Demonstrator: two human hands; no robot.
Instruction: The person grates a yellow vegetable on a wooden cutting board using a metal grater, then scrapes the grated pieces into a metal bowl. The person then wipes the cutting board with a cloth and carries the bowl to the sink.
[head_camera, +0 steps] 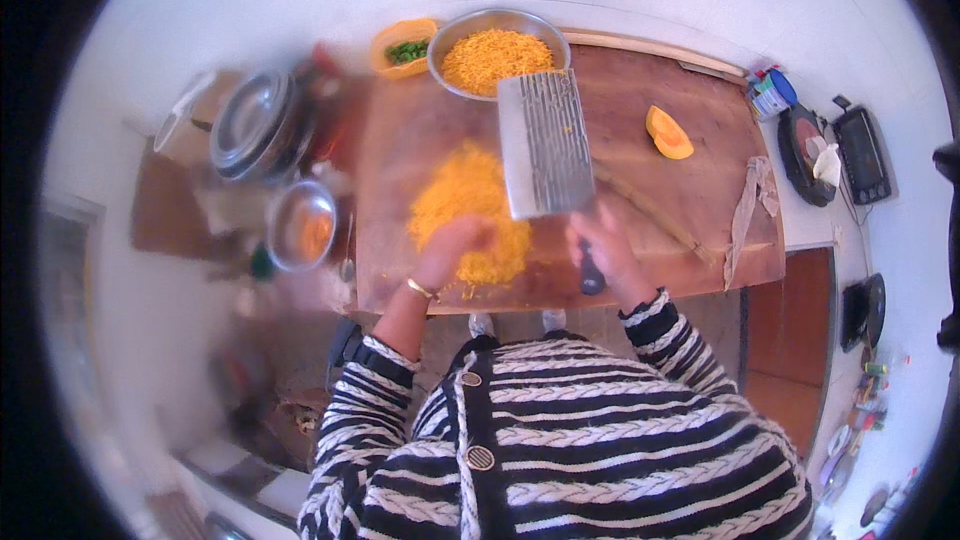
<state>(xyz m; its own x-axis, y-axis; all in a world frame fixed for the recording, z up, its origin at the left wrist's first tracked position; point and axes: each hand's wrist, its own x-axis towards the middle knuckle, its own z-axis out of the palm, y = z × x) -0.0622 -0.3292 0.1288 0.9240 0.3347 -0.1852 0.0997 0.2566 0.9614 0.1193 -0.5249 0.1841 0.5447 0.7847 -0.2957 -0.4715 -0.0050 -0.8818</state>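
Note:
My right hand [609, 249] grips the dark handle of a wide-bladed cleaver [546, 144], whose broad blade is raised above the wooden board. Beside it, my left hand [459, 240] rests on a pile of shredded orange pumpkin [466, 191]; it is blurred, and whether the fingers hold shreds I cannot tell. A metal bowl [564, 47] of similar orange shreds stands at the back of the wooden board [622, 240]. A cut piece of pumpkin [667, 133] lies on the board to the right of the blade.
A yellow basket [381, 54] with chopped greens stands beside the bowl. To the left are stacked metal basins [251, 124] and a small metal bowl [276, 229] with orange food. A wooden stick [649, 208] and a cloth [742, 221] lie on the board's right side.

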